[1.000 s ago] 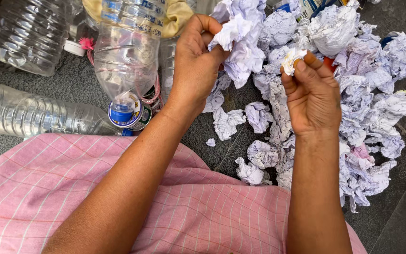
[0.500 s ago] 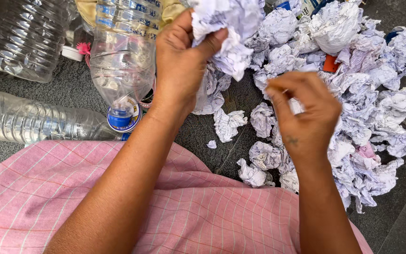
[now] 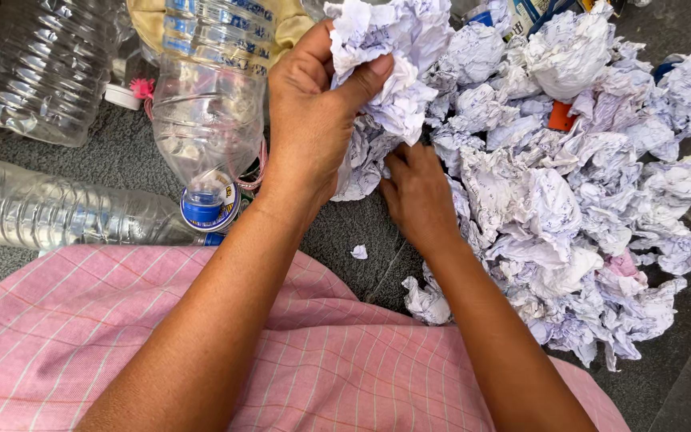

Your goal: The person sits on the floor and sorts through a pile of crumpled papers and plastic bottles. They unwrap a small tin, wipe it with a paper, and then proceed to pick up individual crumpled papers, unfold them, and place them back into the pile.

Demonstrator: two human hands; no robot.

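A wad of crumpled white paper (image 3: pixel 393 56) is pinched in the grip of the left hand (image 3: pixel 313 120), thumb over the top, and is held above the near edge of the paper heap (image 3: pixel 569 192) spread over the dark stone floor (image 3: pixel 681 376). The right hand (image 3: pixel 417 192) is laid on the heap just below the wad; whether its grip is clenched cannot be told, since the fingertips are buried. Loose folds hang from the wad and could be shed if the pinch is relaxed. The upended clear bottle (image 3: pixel 209 104) stands just beside the left wrist and could be knocked over by a sideways sweep.
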